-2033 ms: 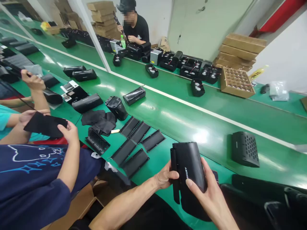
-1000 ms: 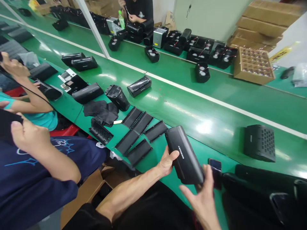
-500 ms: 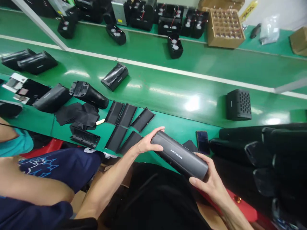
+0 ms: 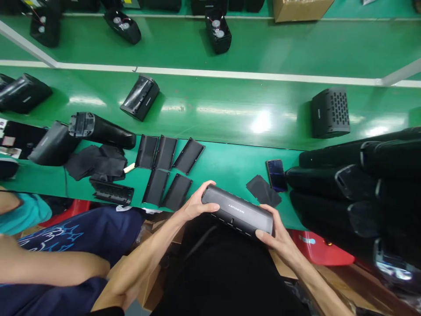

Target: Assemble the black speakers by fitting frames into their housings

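Between my two hands is a black speaker housing with white lettering, held at the near edge of the green bench. My left hand grips its left end, thumb on top. The right end sits in my right hand, fingers behind it and thumb on the near side. A row of slots shows along the housing's near face. Left of it lie several flat black panels. Beyond its right end are thin black sheets and a phone.
Dark cylindrical housings are stacked at the right edge. One perforated black housing stands farther back. At left are more housings, a heap of black sheets and a seated co-worker's arm. A red stool is at lower right.
My view has tilted down and shifted. The speaker housing has rolled slightly in my hands, so its slotted side shows more, and it lies a little flatter. Both hands keep their hold.
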{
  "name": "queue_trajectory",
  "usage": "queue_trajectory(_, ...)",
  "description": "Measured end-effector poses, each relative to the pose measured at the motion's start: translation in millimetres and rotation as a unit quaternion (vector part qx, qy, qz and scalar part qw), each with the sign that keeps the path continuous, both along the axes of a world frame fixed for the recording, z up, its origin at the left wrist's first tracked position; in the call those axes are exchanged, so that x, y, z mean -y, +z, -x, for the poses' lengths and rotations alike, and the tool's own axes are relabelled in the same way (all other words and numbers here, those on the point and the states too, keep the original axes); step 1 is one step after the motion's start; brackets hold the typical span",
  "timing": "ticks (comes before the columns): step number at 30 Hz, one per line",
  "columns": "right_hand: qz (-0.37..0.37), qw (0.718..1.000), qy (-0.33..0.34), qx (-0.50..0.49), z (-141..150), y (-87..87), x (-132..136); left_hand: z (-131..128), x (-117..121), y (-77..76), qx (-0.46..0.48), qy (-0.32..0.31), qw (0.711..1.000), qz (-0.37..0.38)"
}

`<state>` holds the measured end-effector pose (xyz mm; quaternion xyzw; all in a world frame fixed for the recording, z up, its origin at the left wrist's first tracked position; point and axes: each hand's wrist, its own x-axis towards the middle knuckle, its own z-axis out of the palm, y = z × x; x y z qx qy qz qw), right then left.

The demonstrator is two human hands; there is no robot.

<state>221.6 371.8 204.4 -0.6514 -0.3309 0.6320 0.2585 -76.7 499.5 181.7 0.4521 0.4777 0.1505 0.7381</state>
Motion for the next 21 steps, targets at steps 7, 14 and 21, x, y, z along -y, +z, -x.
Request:
queue_trajectory(7,-0.025,0.999,-0.026,0.011,5,-10.8,-11,-6,6,-1.4,-0.019,0.055,0.998,-0.017)
queue_trajectory(14,-0.029,0.999,-0.005,0.01,-12,-12.0,-39,-8,8,-10.4,-0.029,0.092,0.995,-0.023)
queue_trajectory(21,-0.188,0.979,-0.082,-0.015,-3,3.9,-54,-30,22,-24.1,0.168,0.303,0.935,0.076)
